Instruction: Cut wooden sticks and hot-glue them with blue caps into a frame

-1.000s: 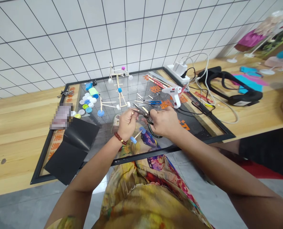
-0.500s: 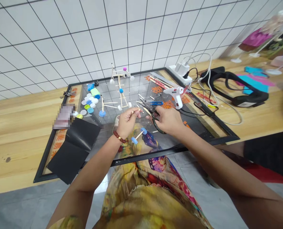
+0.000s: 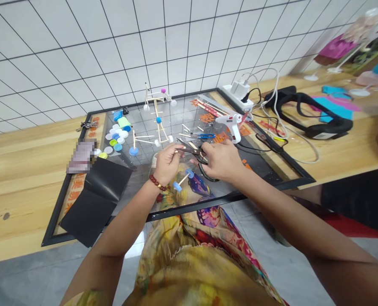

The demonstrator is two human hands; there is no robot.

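Scissors (image 3: 200,156), R hand (image 3: 223,161) curled round handle, tips by L hand (image 3: 167,165): prob. stiff, smooth, fairly weighty; grip by loops. Blue-capped axle (image 3: 184,179): body-side of hands. Stick bit (image 3: 177,150), pinched in L fingertips: likely v. light, snappable; hold end.

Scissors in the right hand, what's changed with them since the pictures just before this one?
The right hand has brought the scissors leftward since half a second ago: their blades, then apart from the left hand, now reach it, much as a second ago. Nothing was visibly taken hold of or let go. The glue gun and blue-wheeled axle stayed put on the table.
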